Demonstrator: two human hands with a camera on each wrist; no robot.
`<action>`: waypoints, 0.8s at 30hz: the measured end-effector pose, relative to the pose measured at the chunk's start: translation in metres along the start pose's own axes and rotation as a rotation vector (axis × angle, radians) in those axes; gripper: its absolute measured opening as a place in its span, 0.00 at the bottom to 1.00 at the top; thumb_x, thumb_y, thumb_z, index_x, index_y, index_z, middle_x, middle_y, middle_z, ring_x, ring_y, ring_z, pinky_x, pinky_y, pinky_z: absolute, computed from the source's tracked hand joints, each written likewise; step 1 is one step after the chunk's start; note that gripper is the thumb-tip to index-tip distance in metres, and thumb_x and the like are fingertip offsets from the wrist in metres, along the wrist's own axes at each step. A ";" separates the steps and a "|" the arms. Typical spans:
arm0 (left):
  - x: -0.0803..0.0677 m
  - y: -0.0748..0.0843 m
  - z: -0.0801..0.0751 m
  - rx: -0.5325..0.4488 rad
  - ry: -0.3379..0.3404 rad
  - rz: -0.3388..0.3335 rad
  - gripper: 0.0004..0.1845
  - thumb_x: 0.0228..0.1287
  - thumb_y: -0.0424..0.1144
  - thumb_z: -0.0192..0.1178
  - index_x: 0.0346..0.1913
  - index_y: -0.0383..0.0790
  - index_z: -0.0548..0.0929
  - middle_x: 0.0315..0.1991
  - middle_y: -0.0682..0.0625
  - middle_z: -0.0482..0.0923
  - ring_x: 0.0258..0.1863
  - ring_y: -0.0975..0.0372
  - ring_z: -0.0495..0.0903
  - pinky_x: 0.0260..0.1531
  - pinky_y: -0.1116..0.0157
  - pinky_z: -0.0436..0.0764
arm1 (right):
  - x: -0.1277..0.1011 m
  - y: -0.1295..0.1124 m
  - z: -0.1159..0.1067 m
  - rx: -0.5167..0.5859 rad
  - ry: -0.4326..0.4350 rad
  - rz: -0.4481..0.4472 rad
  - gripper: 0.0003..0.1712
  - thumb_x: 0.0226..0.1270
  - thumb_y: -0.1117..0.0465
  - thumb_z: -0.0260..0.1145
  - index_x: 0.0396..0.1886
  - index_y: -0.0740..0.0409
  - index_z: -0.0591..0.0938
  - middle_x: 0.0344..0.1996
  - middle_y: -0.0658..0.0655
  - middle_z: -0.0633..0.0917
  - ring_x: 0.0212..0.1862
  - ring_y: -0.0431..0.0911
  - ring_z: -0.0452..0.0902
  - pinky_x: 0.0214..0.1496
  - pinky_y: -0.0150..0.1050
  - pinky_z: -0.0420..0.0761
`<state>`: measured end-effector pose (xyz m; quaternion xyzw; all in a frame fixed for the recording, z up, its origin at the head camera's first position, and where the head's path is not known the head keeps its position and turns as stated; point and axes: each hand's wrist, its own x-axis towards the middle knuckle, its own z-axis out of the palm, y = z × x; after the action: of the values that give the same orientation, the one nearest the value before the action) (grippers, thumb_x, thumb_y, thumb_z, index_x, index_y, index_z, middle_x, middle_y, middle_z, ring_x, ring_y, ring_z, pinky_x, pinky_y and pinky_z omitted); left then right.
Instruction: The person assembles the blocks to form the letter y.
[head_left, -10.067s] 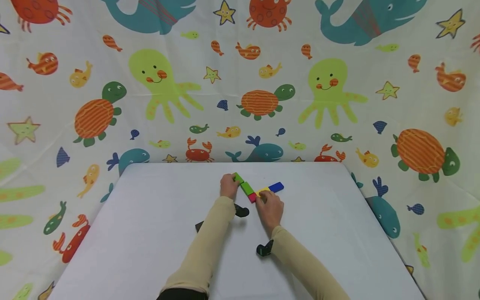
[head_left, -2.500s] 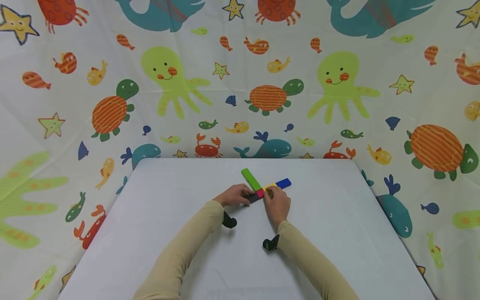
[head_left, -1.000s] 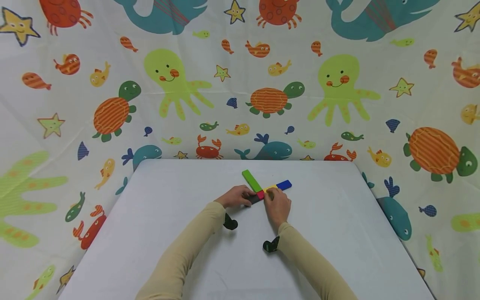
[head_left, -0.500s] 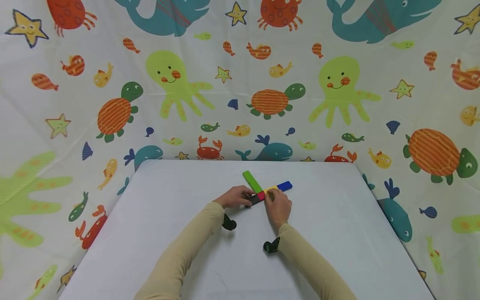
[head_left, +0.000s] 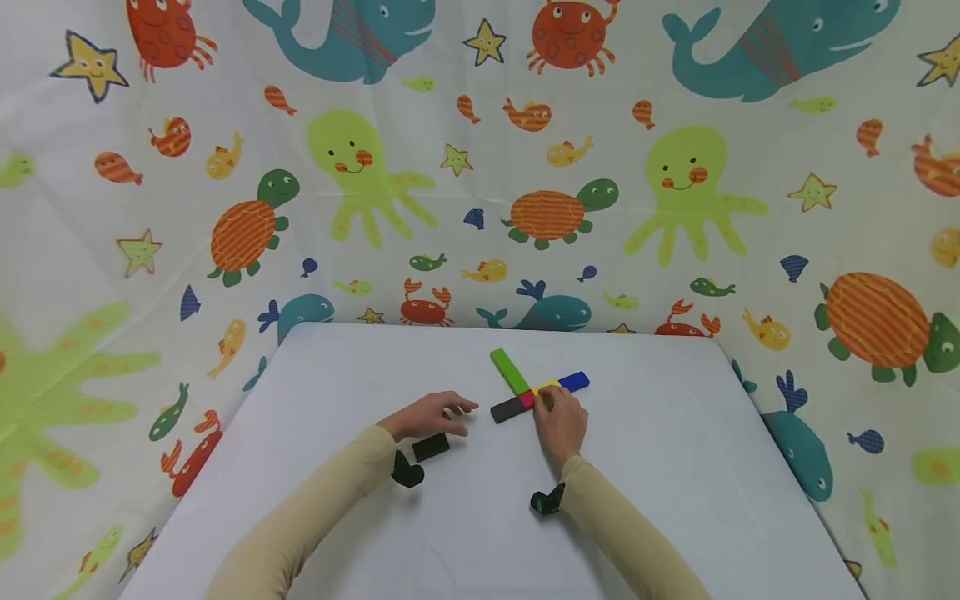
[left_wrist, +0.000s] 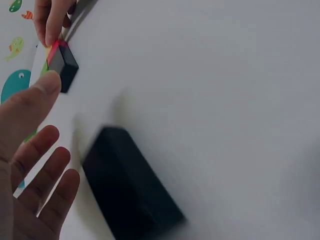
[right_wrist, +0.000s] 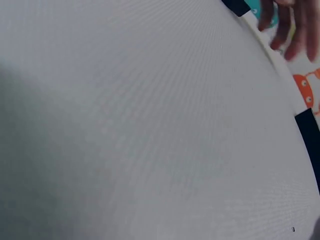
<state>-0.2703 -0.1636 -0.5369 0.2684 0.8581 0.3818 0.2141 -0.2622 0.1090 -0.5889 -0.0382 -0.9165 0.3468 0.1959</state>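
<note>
My left hand [head_left: 433, 415], fingers spread and nothing held, hovers left of a row of small blocks; in the right wrist view its blurred fingers [right_wrist: 295, 30] show at top right. Just below it lies a loose black block [head_left: 431, 447], large in the left wrist view [left_wrist: 130, 185]. My right hand [head_left: 564, 421] pinches the yellow block [head_left: 546, 386], its fingertips at the red block [head_left: 527, 400]. A dark block [head_left: 507, 409] sits against the red one on the left, a blue block [head_left: 575, 381] beyond the yellow. Green blocks [head_left: 510, 371] slant up and left from the red.
All the blocks lie on a white table [head_left: 660, 467]. A cloth [head_left: 480, 167] printed with sea animals hangs behind it and along the sides. Black wrist cameras [head_left: 547, 500] stick out below both hands.
Earlier my left hand moved from the green blocks to the dark one, now beside the red. It has since let go and moved left, near the loose block. My right hand stays put.
</note>
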 end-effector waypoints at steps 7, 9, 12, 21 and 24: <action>-0.050 -0.025 -0.002 0.065 0.020 -0.009 0.26 0.62 0.45 0.67 0.63 0.45 0.79 0.53 0.54 0.77 0.50 0.60 0.75 0.49 0.61 0.76 | -0.003 0.000 0.002 -0.008 -0.026 0.023 0.12 0.65 0.55 0.68 0.44 0.55 0.86 0.46 0.55 0.85 0.50 0.54 0.78 0.49 0.54 0.71; -0.059 -0.027 -0.003 0.083 0.020 -0.010 0.26 0.61 0.45 0.68 0.63 0.47 0.79 0.54 0.55 0.76 0.49 0.61 0.74 0.48 0.62 0.76 | -0.002 0.000 0.003 -0.009 -0.023 0.019 0.12 0.65 0.55 0.68 0.44 0.55 0.85 0.45 0.55 0.85 0.50 0.54 0.78 0.49 0.54 0.71; -0.066 -0.025 -0.003 0.099 0.002 0.014 0.26 0.59 0.43 0.69 0.62 0.46 0.80 0.55 0.52 0.75 0.49 0.59 0.73 0.48 0.60 0.75 | 0.000 0.002 0.002 0.001 -0.016 0.017 0.12 0.65 0.55 0.68 0.44 0.56 0.85 0.45 0.56 0.84 0.50 0.54 0.78 0.49 0.55 0.70; -0.062 -0.023 0.004 0.154 -0.006 0.056 0.25 0.60 0.36 0.69 0.61 0.47 0.81 0.50 0.54 0.74 0.48 0.59 0.73 0.49 0.60 0.76 | 0.001 0.002 0.001 -0.004 -0.036 0.035 0.13 0.66 0.55 0.67 0.45 0.57 0.85 0.48 0.57 0.84 0.52 0.54 0.78 0.51 0.55 0.70; -0.056 -0.022 0.006 0.153 0.001 0.050 0.25 0.59 0.37 0.70 0.61 0.47 0.81 0.48 0.54 0.74 0.47 0.59 0.73 0.48 0.60 0.76 | 0.001 -0.001 0.000 0.001 -0.041 0.038 0.13 0.66 0.55 0.67 0.45 0.57 0.85 0.48 0.58 0.84 0.53 0.55 0.77 0.51 0.56 0.70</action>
<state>-0.2305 -0.2073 -0.5481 0.3053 0.8778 0.3206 0.1828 -0.2633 0.1089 -0.5881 -0.0482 -0.9192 0.3517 0.1705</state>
